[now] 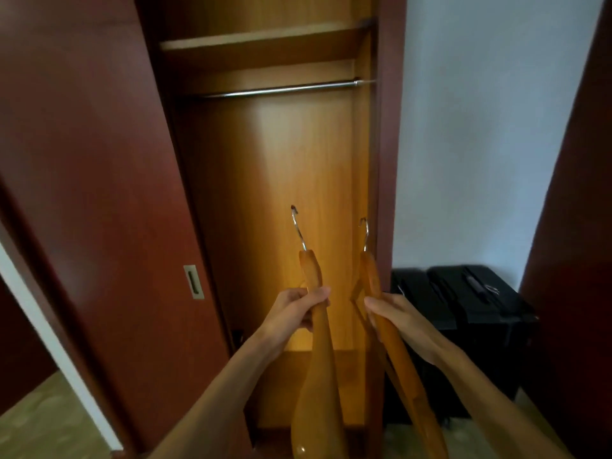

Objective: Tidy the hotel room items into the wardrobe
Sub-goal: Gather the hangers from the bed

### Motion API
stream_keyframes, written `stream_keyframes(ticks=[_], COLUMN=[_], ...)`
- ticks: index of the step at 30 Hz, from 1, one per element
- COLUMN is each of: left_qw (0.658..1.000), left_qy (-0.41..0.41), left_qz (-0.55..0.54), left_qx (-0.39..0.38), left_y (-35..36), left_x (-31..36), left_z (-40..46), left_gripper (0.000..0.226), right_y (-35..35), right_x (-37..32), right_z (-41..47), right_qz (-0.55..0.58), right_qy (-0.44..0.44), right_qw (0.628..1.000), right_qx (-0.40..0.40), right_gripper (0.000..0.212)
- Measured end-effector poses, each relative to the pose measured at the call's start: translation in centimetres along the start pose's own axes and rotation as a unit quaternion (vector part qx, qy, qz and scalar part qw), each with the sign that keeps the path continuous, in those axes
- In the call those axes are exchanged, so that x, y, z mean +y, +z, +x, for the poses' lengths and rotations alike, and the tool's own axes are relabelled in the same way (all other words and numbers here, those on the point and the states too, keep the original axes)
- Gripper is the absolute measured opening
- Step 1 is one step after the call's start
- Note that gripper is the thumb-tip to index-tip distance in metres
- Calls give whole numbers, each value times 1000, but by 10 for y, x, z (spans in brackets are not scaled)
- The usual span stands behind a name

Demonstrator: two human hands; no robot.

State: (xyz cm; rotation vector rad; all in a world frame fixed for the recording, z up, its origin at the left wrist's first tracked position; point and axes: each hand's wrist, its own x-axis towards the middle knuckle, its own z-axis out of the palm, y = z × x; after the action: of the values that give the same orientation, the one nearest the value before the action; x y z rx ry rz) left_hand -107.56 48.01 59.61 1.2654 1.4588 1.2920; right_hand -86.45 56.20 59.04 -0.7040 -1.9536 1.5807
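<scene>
I stand before the open wardrobe point(265, 180), its inside light wood. My left hand point(294, 309) grips one wooden hanger point(318, 376) near its neck, metal hook pointing up. My right hand point(397, 316) grips a second wooden hanger point(400, 366) the same way, to the right. Both hooks sit well below the bare metal rail point(281, 89), which runs across under a wooden shelf point(261, 39). Nothing hangs on the rail.
The dark red sliding door point(99, 193) with a recessed metal handle point(193, 281) stands to the left. A black suitcase point(463, 303) sits on the floor right of the wardrobe against a white wall. Another dark red panel point(576, 226) borders the far right.
</scene>
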Motion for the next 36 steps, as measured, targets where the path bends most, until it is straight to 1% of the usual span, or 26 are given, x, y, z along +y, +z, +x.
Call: stream_keyframes(ticks=[2, 5, 6, 9, 10, 13, 14, 16, 18, 21, 24, 25, 26, 28, 29, 30, 32, 33, 36], left_qw=[1000, 999, 998, 997, 996, 992, 991, 989, 986, 979, 970, 968, 968, 967, 965, 962, 958, 957, 957], left_qy=[18, 43, 50, 68, 75, 113, 123, 139, 155, 191, 216, 222, 222, 218, 219, 226, 239, 244, 245], left_qz=[9, 23, 26, 38, 43, 48, 51, 57, 60, 62, 74, 75, 73, 79, 87, 89, 81, 74, 57], left_qx=[-8, -9, -9, -22, -21, -26, -27, -15, -4, -46, -80, -87, -93, -106, -115, -124, -137, -141, -148], left_y=[-21, -47, -54, -73, -79, -96, -101, -111, -120, -136, -152, -155, -157, -157, -156, -155, -153, -151, -143], left_x=[11, 27, 33, 50, 56, 79, 87, 101, 117, 145, 169, 177, 185, 197, 202, 206, 214, 217, 222], left_z=[47, 113, 134, 197, 218, 278, 297, 337, 376, 432, 491, 510, 528, 557, 570, 582, 600, 607, 631], left_gripper=[37, 36, 36, 37, 42, 71, 73, 60, 47, 51, 50, 52, 59, 84, 88, 82, 55, 48, 50], right_y=[-12, -27, -34, -55, -63, -84, -90, -98, -113, -142, -172, -181, -190, -204, -210, -216, -227, -230, -243], right_x=[-11, -29, -34, -49, -52, -68, -74, -92, -108, -132, -158, -168, -176, -189, -194, -198, -204, -206, -209], right_z=[48, 113, 134, 194, 215, 269, 288, 323, 359, 415, 465, 478, 490, 510, 520, 530, 550, 558, 576], right_qz=[1, 7, 14, 1, -4, -32, -26, -23, -27, -21, -8, -7, -6, -10, -18, -23, -37, -37, -22], right_qy=[-15, -23, -32, -41, -49, -61, -71, -86, -111, -134, -149, -151, -156, -161, -159, -157, -158, -156, -148], right_qw=[1000, 1000, 999, 999, 998, 995, 994, 992, 988, 981, 978, 977, 975, 972, 969, 967, 960, 957, 953], right_qx=[-4, 8, 5, 27, 33, 73, 77, 92, 103, 136, 145, 149, 158, 173, 187, 201, 230, 242, 263], right_gripper=[17, 49, 52, 41, 37, 25, 28, 42, 39, 34, 37, 37, 37, 35, 35, 35, 32, 28, 13])
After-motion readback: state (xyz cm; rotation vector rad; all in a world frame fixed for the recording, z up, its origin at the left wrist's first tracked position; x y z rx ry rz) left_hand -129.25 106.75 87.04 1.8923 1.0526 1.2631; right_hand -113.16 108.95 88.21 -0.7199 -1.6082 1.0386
